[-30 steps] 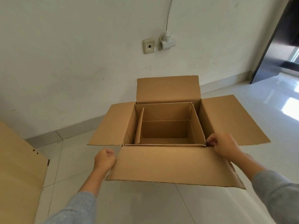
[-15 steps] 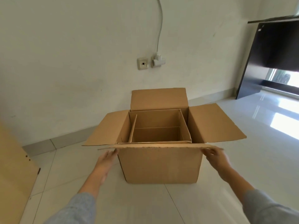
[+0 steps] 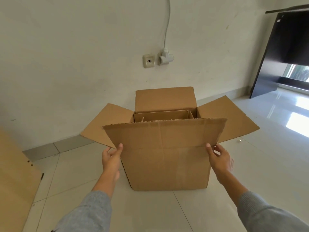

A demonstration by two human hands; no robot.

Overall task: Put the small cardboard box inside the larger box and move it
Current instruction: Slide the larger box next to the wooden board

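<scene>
The larger cardboard box (image 3: 167, 168) stands on the tiled floor by the wall. Its left, right and far flaps are spread open, and its near flap (image 3: 163, 133) stands nearly upright. The small cardboard box (image 3: 160, 116) sits inside it; only its upper rim shows above the near flap. My left hand (image 3: 111, 158) grips the larger box at the lower left corner of the near flap, thumb on the front. My right hand (image 3: 219, 158) grips it at the lower right corner in the same way.
A wall socket (image 3: 148, 61) and a white plug adapter (image 3: 165, 58) with a cable are on the wall behind the box. A wooden board (image 3: 15, 173) lies at the left. A dark door frame (image 3: 287, 52) stands at the far right. A small white scrap (image 3: 240, 140) lies on the floor.
The near flap has swung up from hanging outward to nearly upright, hiding most of the small box. Both hands moved from fists near the flap to the flap's lower corners.
</scene>
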